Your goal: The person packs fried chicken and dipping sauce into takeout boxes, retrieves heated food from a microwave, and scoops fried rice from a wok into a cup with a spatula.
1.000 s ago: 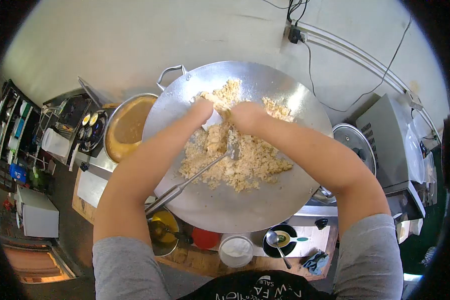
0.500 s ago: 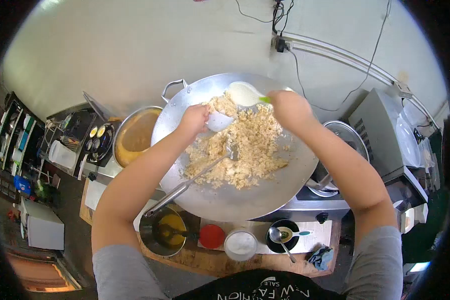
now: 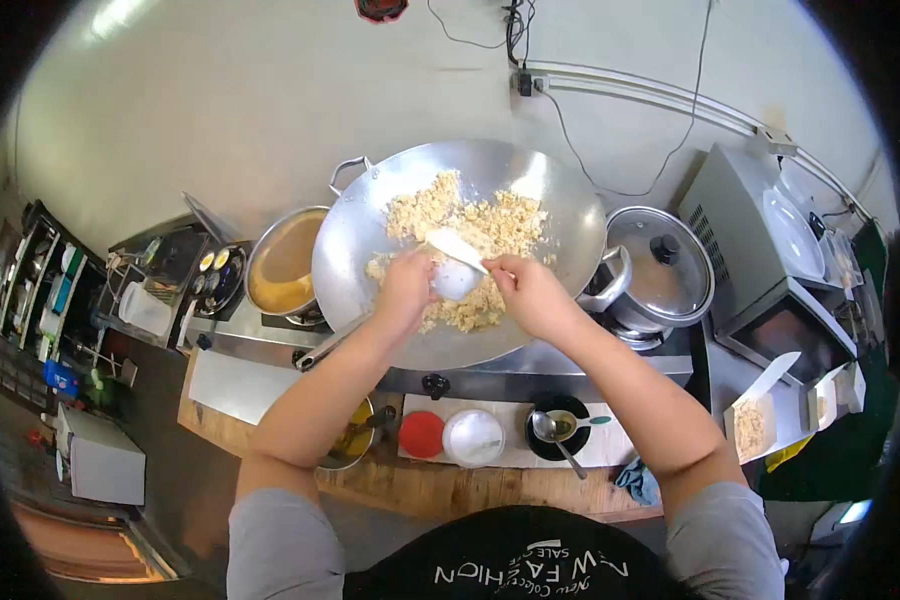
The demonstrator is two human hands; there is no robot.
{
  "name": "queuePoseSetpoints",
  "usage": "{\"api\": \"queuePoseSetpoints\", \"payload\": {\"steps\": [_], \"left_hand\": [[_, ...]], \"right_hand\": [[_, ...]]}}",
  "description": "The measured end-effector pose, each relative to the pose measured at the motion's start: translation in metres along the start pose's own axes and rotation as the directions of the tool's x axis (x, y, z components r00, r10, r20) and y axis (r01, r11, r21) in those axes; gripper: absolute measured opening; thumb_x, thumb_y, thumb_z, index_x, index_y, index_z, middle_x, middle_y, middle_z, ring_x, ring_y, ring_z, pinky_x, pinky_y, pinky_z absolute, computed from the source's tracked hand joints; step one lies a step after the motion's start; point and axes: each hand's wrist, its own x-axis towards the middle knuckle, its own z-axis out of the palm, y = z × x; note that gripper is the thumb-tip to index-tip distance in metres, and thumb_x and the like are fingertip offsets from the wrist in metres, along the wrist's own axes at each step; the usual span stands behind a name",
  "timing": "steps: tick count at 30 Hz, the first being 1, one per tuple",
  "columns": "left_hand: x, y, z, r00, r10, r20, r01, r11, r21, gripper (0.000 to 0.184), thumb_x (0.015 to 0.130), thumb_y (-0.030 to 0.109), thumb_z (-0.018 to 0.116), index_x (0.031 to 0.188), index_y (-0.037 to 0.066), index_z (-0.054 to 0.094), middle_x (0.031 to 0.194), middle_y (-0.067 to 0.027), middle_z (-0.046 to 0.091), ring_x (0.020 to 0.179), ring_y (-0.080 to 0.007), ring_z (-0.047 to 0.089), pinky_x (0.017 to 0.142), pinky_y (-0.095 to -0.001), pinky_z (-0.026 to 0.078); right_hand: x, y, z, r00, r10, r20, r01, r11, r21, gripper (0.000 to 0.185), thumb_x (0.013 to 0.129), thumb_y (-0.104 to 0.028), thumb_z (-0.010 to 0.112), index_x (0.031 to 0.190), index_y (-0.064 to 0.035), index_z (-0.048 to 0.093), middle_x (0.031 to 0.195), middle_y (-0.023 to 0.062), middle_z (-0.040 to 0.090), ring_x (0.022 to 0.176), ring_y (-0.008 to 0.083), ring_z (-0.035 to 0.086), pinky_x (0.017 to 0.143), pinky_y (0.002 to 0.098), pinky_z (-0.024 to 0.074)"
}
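A large steel wok (image 3: pixel 370 210) holds loose, crumbly yellow-white food (image 3: pixel 510 225). Over its middle, my left hand (image 3: pixel 407 290) is closed on the side of a small white bowl (image 3: pixel 455 281). My right hand (image 3: pixel 530 290) pinches the handle end of a white scoop (image 3: pixel 454 247), whose head lies across the top of the bowl. Both hands are above the food, close together. The metal spatula's handle (image 3: pixel 332 344) leans over the near left rim of the wok, partly behind my left forearm.
A pan of brown liquid (image 3: pixel 282 265) stands left of the wok, a lidded pot (image 3: pixel 660 265) right of it. Nearer me are a red lid (image 3: pixel 422 434), a tub of white powder (image 3: pixel 473 437) and a black bowl with a spoon (image 3: pixel 558 427). A microwave (image 3: pixel 770 270) stands at right.
My right hand has moved down and left, bringing the scoop onto the bowl. My left hand and the bowl are nearer me over the wok. The view has shifted, showing more of the pot.
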Motion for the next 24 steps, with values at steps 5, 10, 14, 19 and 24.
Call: {"api": "queuePoseSetpoints", "payload": {"steps": [5,10,14,19,24], "left_hand": [[-0.025,0.011,0.009,0.994,-0.102,-0.041,0.091,0.975,-0.201,0.007,0.09,0.013,0.049,0.083,0.014,0.048,0.066,0.0057,0.037,0.053,-0.0059,0.031,0.045,-0.0231,0.026],[-0.028,-0.002,0.005,0.998,-0.044,-0.043,0.033,0.973,-0.227,0.008,0.092,0.016,0.051,0.085,0.014,0.048,0.066,0.0055,0.036,0.054,-0.0061,0.032,0.047,-0.0227,0.028],[-0.041,-0.002,-0.008,0.999,-0.032,-0.028,0.023,0.962,-0.272,0.009,0.094,0.017,0.05,0.086,0.013,0.048,0.066,0.0056,0.036,0.054,-0.0061,0.031,0.047,-0.0227,0.028],[-0.049,-0.002,-0.003,0.998,-0.029,-0.058,0.015,0.974,-0.227,0.016,0.099,0.02,0.047,0.085,0.013,0.047,0.065,0.0056,0.035,0.055,-0.0057,0.031,0.047,-0.023,0.027],[-0.059,-0.007,-0.011,1.0,0.017,-0.002,-0.017,0.962,-0.273,0.018,0.1,0.021,0.047,0.085,0.013,0.048,0.066,0.0054,0.036,0.056,-0.0051,0.033,0.048,-0.0234,0.029]], "right_hand": [[-0.01,-0.006,-0.008,0.999,0.009,0.045,-0.008,1.0,-0.022,0.028,0.096,-0.016,0.052,0.116,-0.0027,0.067,0.075,0.0223,0.064,0.065,0.0264,0.063,0.064,0.0384,0.0485],[-0.013,-0.017,0.004,0.998,-0.053,0.042,0.054,0.998,-0.033,0.028,0.095,-0.017,0.054,0.116,-0.005,0.068,0.079,0.0235,0.066,0.071,0.0304,0.067,0.068,0.0391,0.0513],[-0.018,-0.006,-0.003,1.0,-0.023,0.015,0.024,0.998,-0.055,0.027,0.095,-0.017,0.055,0.115,-0.0066,0.068,0.083,0.024,0.067,0.073,0.0341,0.068,0.069,0.0405,0.0521],[-0.031,-0.02,0.013,0.994,-0.111,0.011,0.111,0.993,-0.045,0.028,0.095,-0.017,0.054,0.116,-0.0049,0.068,0.094,0.0257,0.067,0.086,0.0396,0.068,0.077,0.0422,0.0532],[-0.026,-0.003,0.004,0.999,-0.032,0.038,0.034,0.999,-0.041,0.028,0.095,-0.016,0.054,0.117,-0.0043,0.067,0.093,0.0262,0.068,0.083,0.0374,0.068,0.076,0.0413,0.0525]]}}
